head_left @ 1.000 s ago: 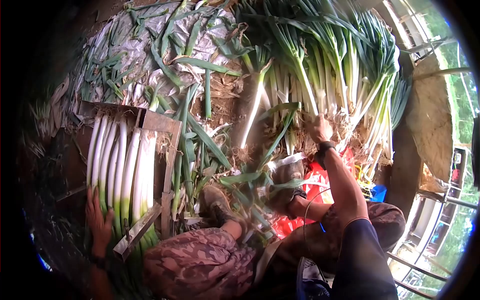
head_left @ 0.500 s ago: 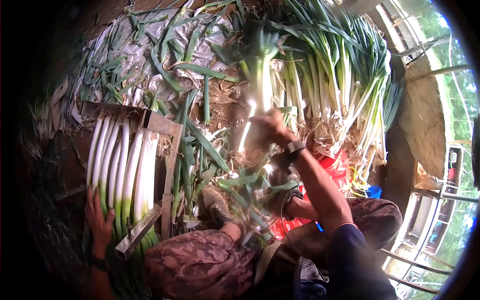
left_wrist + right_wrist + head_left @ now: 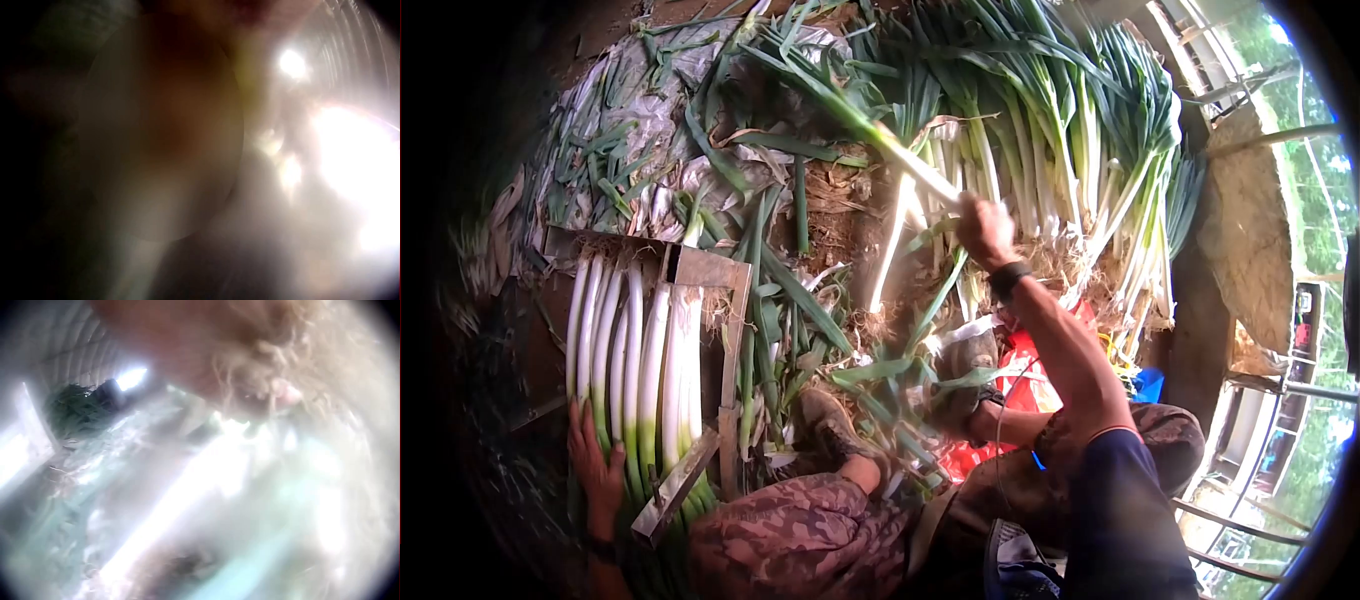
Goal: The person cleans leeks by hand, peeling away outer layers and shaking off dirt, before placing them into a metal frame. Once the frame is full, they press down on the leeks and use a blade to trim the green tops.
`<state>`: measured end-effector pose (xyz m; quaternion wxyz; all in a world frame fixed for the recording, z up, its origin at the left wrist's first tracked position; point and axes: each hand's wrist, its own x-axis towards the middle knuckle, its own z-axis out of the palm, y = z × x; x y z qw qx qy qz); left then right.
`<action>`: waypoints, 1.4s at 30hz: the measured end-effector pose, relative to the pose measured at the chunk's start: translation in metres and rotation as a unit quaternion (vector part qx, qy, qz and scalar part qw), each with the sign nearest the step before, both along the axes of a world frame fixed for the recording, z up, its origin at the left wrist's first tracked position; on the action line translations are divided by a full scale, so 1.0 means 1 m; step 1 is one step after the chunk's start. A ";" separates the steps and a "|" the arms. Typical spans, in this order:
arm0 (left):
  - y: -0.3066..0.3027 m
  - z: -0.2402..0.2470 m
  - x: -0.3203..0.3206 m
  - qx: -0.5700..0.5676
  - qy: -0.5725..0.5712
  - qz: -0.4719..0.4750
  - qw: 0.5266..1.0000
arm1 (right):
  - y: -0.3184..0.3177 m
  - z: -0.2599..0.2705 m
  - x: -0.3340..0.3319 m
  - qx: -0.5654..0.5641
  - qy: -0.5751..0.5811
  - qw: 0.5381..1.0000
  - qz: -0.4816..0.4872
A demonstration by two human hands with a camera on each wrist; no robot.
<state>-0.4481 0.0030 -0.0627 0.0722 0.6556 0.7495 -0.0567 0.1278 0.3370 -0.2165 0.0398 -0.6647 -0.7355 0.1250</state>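
Leek [image 3: 880, 135]: one, untrimmed, held in the air. The right hand [image 3: 985, 228] has its fingers curled round the white stem near the root end. The green leaves slant up and left from the grip, beside the pile of leeks [image 3: 1080, 150].
Left hand [image 3: 597, 462]: fingers flat, resting on the green ends of the trimmed leeks [image 3: 635, 350] in the wooden frame [image 3: 735, 330].
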 end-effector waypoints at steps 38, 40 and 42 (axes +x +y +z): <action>-0.060 0.172 0.059 0.036 -0.158 -0.026 0.986 | -0.068 0.231 0.086 0.156 -0.347 0.920 0.096; -0.070 0.210 0.106 0.077 -0.101 -0.085 0.988 | -0.071 0.280 0.084 0.222 -0.364 0.895 0.134; -0.063 0.244 0.188 0.092 -0.097 -0.114 0.984 | -0.085 0.321 0.072 0.230 -0.388 0.879 0.154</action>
